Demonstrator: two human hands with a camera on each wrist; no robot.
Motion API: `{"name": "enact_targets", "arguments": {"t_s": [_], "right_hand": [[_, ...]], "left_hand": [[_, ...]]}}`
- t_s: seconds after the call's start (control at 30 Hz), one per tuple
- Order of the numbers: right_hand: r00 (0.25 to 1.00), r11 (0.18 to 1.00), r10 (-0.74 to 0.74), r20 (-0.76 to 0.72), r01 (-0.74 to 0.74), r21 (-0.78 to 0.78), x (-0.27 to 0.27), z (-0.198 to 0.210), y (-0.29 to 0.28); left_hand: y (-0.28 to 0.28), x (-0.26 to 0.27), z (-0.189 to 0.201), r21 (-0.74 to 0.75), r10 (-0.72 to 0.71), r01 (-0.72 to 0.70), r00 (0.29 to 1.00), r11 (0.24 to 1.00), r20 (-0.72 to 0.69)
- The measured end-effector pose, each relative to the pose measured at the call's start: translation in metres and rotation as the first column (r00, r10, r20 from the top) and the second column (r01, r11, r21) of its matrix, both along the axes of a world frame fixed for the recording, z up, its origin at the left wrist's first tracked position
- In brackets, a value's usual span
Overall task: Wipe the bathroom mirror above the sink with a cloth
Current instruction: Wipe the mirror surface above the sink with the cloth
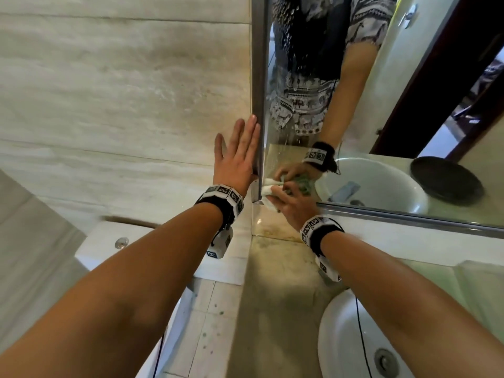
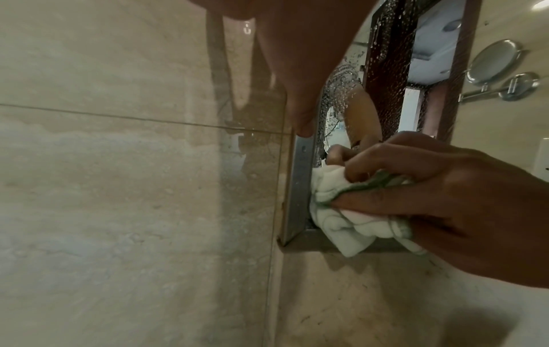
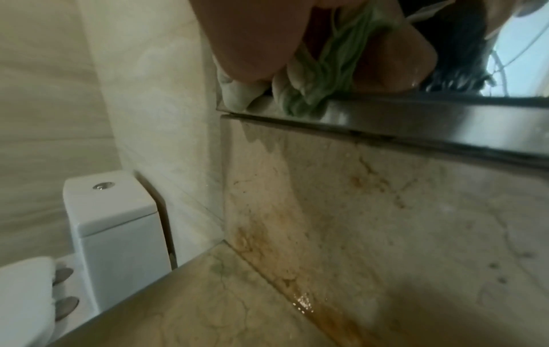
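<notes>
The mirror point(image 1: 381, 77) has a metal frame point(image 1: 258, 77) and water drops on its left part. My right hand point(image 1: 289, 203) grips a bunched white and green cloth point(image 1: 268, 190) and presses it into the mirror's bottom left corner. In the left wrist view the cloth point(image 2: 350, 211) sits against the frame's corner point(image 2: 297, 187) with the right hand point(image 2: 431, 194) curled round it. The right wrist view shows the cloth point(image 3: 315, 77) hanging over the lower frame bar point(image 3: 415, 122). My left hand point(image 1: 237, 154) lies flat with straight fingers on the wall tile, beside the frame's left edge.
A white sink point(image 1: 354, 336) sits at the lower right in the stone counter point(image 1: 272, 296), which is stained and wet near the wall. A white toilet cistern point(image 1: 114, 241) stands left of the counter. A black cable point(image 1: 360, 323) hangs from my right wrist over the sink.
</notes>
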State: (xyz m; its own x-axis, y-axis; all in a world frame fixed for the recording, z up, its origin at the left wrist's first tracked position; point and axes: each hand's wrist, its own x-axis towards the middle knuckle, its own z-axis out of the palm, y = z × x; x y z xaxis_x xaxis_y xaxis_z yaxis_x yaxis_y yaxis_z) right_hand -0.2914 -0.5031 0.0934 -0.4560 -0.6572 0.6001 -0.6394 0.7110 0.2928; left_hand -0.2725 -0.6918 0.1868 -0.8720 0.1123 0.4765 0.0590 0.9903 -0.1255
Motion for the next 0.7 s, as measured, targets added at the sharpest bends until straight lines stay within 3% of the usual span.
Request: {"name": "enact_targets", "arguments": {"t_s": [0.17,0.27,0.33,0.47,0.57,0.63,0.7], "right_hand": [[0.987,0.992,-0.028,0.159,0.008,0.122,0.002,0.010,0.003],[0.895,0.990,-0.043,0.444,-0.021,0.139,0.012,0.035,0.003],[0.835,0.998,-0.025,0.550,-0.012,0.063,0.021,0.055,0.005],[0.786,0.969,0.178,0.592,-0.034,-0.245,0.034,0.092,0.004],[0.738,0.896,0.205,0.643,0.124,-0.427,0.043,0.131,-0.001],[0.691,0.864,0.206,0.693,0.204,-0.460,0.054,0.161,-0.003],[0.688,0.835,0.264,0.676,0.187,-0.517,0.065,0.192,-0.002]], "left_hand": [[0.003,0.003,0.001,0.024,-0.012,0.013,1.000,1.000,-0.014],[0.001,0.006,0.007,0.056,-0.038,0.038,0.999,0.998,-0.001],[-0.001,0.015,0.015,0.063,-0.066,0.063,0.997,0.996,0.045],[-0.006,0.034,0.037,0.085,-0.145,0.130,0.967,0.988,0.210],[-0.006,0.047,0.064,0.118,-0.211,0.186,0.942,0.975,0.260],[-0.008,0.055,0.085,0.204,-0.287,0.232,0.910,0.951,0.299],[-0.007,0.060,0.106,0.337,-0.394,0.294,0.873,0.895,0.286]]}}
